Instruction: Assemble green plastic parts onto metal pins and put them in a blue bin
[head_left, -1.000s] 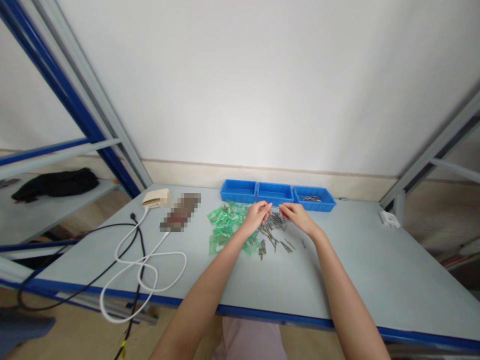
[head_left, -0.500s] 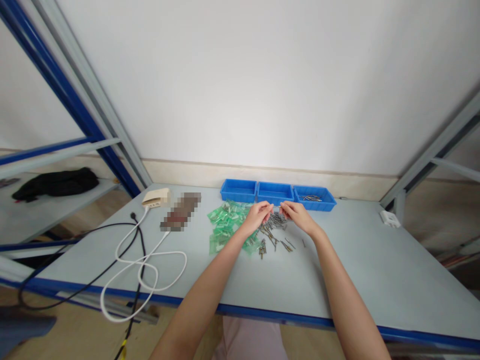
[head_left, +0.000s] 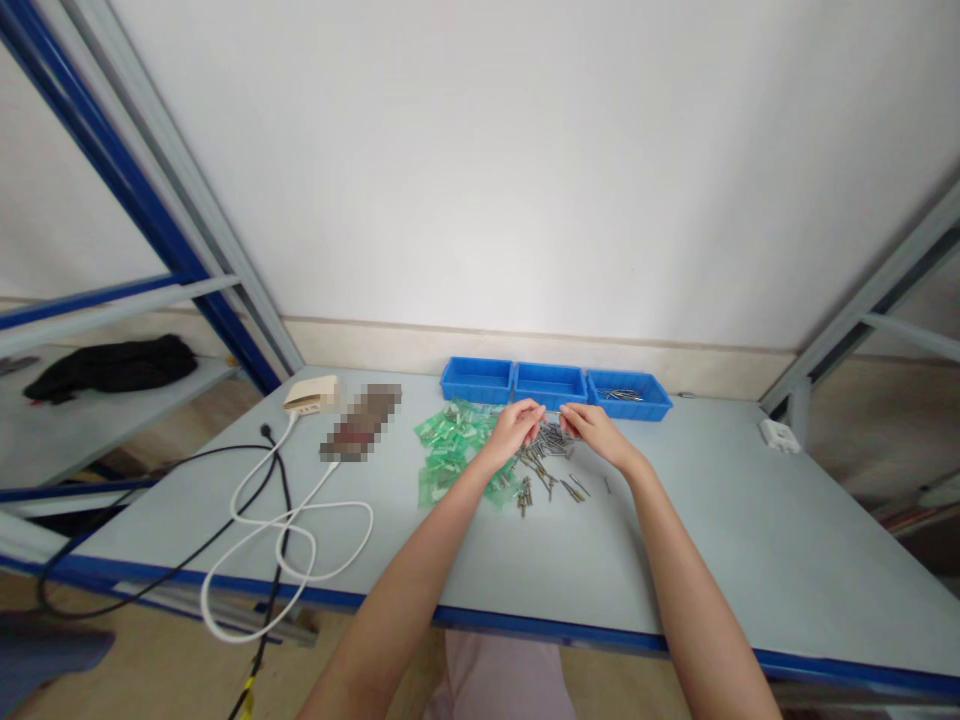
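Presently, both hands: raised over the table, fingertips facing each other just apart, near the front of the bins.
Left hand: closed in a pinch on one end of a slim metal rod.
Right hand: likewise pinched, at the rod's other end. Rod's exact form too small to tell.
Risk, rod: could slip and drop into the look-alike heap beneath; cause would be a small contact area on a thin, smooth-looking part.
Risk, heap: loose metal screws could scatter or mix with the brass-ended pieces; cause would be a wrist or fingers brushing them, as they lie unconfined.
Risk, stray screw: may be overlooked, since it lies apart under the right forearm's side.
Right blue bin: holds a few slender metal pieces, lying across one another.
Middle blue bin: blue inner walls in view, directly beyond the hands.
Left blue bin: inner walls likewise in view; stands beside the middle one.
Green plastic packets: overlapping pile left of the heap, partly behind the left hand; pale bits show through, contents not identifiable.
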